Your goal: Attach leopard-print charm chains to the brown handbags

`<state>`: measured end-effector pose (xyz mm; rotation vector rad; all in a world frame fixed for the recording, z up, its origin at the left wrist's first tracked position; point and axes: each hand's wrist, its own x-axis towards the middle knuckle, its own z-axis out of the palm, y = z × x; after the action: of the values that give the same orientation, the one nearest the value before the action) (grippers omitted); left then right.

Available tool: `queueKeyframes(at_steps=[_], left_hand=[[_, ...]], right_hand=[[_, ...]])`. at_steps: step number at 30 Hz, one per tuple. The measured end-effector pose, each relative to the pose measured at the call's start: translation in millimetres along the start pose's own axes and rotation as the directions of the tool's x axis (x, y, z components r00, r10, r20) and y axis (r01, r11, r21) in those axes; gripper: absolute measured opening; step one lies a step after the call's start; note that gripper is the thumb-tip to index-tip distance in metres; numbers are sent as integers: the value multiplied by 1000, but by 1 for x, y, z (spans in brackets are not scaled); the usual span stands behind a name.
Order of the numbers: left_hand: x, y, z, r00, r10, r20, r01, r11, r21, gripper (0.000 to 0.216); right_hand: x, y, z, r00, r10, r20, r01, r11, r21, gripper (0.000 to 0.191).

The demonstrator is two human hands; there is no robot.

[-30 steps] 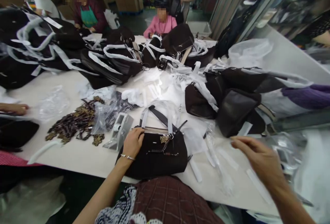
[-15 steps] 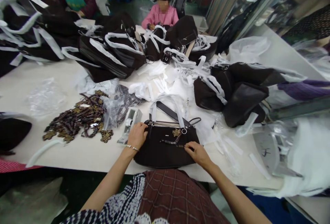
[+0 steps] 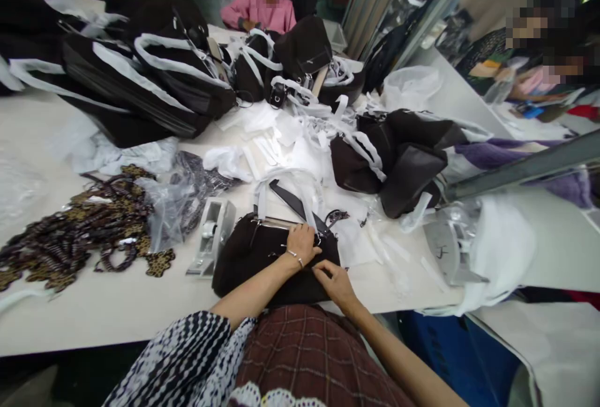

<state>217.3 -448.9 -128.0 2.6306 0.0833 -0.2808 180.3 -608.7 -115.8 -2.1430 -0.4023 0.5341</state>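
The left hand (image 3: 302,244) has shifted rightward along the dark-brown fabric handbag (image 3: 246,260), which lies beneath it; the right hand's (image 3: 338,285) bent fingers meet its front. Whether either pinches anything, I cannot tell.

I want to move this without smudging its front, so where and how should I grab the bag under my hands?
Probably by the white-wrapped handles, gathered together from above: their loops reach past the top edge of the bag, and their upper ends are clear of the left hand and right hand, both at its front.
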Motion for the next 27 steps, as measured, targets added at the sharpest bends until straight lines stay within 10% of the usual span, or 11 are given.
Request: queueKeyframes(at_steps=[9,13,22,27], left_hand=[[-8,-14,1,991,134,-9,-134,988,-73,12],[-12,-16,-1,999,0,-49,-13,963,-269,5],[-14,-20,13,933,-217,287,354,422,-835,18],[-16,-16,14,953,-209,219,289,416,-862,19]], right_hand=[[35,-6,-34,987,96,-130,-80,989,123,26],[45,-3,-32,988,113,-104,-98,985,139,21],[49,3,-28,982,191,-17,-185,968,167,18],[56,1,-25,983,176,-51,-172,982,75,19]])
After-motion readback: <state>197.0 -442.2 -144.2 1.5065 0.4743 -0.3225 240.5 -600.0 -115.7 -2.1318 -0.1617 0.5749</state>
